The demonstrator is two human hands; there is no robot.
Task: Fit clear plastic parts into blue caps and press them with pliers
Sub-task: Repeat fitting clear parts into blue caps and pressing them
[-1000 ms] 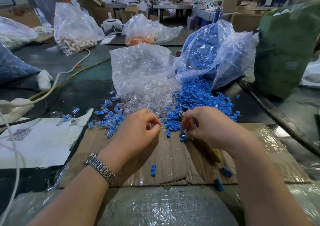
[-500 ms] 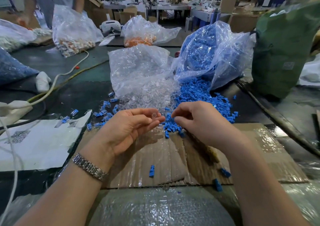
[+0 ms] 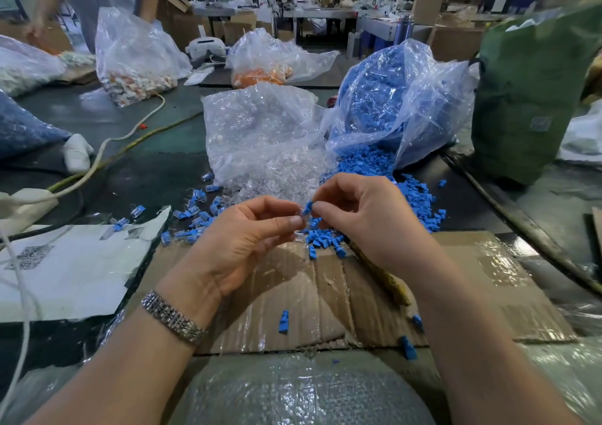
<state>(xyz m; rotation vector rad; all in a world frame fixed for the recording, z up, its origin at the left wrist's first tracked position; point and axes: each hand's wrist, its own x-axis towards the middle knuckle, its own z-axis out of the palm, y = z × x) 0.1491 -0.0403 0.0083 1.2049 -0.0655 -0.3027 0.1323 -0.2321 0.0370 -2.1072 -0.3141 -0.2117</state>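
While hands pinch blue cap (image 3: pixel 307 208) | taped cardboard (image 3: pixel 329 294) on dark bench | factory hall

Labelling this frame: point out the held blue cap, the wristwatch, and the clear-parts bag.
blue cap (image 3: pixel 307 209), head view, its visible top between the fingertips.
wristwatch (image 3: pixel 172 317), head view, mid band.
clear-parts bag (image 3: pixel 260 125), head view, front wall.

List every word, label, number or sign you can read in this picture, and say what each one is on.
No text can be read in this view.
White sheet: a dark square printed patch, perhaps a code, too blurred to read.
Green sack: a small grey label, too blurred to read.
Cardboard boxes at the back: no print can be made out.
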